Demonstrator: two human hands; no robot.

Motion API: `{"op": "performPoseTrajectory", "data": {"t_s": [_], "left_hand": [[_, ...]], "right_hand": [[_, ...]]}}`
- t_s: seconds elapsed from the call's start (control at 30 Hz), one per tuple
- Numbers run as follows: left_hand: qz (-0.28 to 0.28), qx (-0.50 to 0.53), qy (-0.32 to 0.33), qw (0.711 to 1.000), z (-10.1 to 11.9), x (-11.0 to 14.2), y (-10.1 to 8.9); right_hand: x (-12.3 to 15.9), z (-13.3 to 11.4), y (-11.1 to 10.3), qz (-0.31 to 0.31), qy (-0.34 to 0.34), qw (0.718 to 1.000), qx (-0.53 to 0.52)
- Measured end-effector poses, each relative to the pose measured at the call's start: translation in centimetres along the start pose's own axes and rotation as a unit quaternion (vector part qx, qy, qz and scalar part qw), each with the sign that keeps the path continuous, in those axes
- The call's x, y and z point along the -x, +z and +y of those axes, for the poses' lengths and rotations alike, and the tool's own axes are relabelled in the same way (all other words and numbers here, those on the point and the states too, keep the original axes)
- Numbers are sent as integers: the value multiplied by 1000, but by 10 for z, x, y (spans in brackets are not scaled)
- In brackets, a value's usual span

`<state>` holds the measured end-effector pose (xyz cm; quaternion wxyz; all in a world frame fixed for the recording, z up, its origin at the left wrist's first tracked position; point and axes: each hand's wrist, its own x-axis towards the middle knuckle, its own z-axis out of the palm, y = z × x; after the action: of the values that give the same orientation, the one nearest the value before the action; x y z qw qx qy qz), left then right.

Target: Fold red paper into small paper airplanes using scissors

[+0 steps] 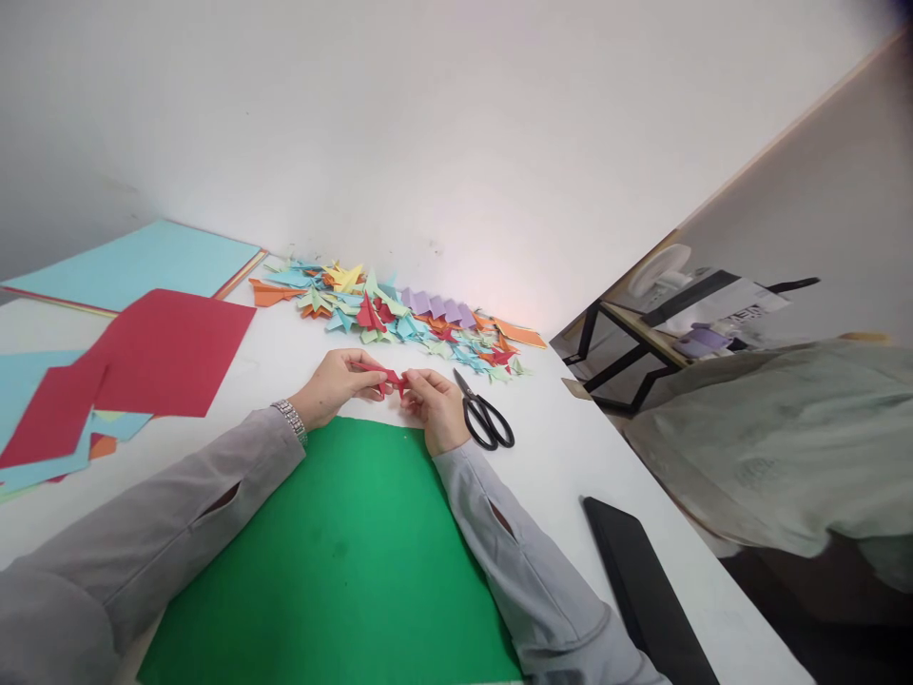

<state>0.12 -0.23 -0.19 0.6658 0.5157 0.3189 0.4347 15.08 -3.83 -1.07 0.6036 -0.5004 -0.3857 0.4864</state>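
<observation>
Between my fingertips is a small folded piece of red paper (392, 379), held just beyond the far edge of a green mat (335, 533). My left hand (335, 385) pinches its left end; a metal-banded watch circles that wrist. At the other end, the fingers of my right hand (437, 404) are closed on the paper. Some of the fold is covered by my fingers, so its full shape is unclear. Black-handled scissors (489, 419) lie right beside my right hand, blades pointing away from me.
Many folded paper pieces (371, 314) in mixed colours lie along the wall. Large red sheets (185, 352) and blue sheets (143, 262) cover the left side. A black flat object (642, 580) rests at the right, near the edge of the white table (563, 447).
</observation>
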Motion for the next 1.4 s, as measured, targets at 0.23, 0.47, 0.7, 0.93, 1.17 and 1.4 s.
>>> {"op": "performPoseTrajectory", "data": {"t_s": [0.23, 0.47, 0.7, 0.93, 1.17, 1.4], "left_hand": [[-7, -11, -3, 1000, 2, 2, 1], [-7, -12, -10, 1000, 1, 2, 1], [1, 16, -18, 1000, 2, 2, 1], [30, 53, -32, 998, 5, 1, 0], [25, 48, -38, 998, 5, 0, 0], [26, 41, -51, 998, 7, 1, 1]], "right_hand": [[-1, 2, 0, -7, -27, 1000, 4], [-1, 0, 1, -6, -38, 999, -23], [-3, 1, -2, -6, -23, 1000, -16], [5, -1, 0, 11, -141, 989, 53], [0, 5, -3, 27, -198, 975, 97], [1, 5, -3, 22, -213, 963, 161]]}}
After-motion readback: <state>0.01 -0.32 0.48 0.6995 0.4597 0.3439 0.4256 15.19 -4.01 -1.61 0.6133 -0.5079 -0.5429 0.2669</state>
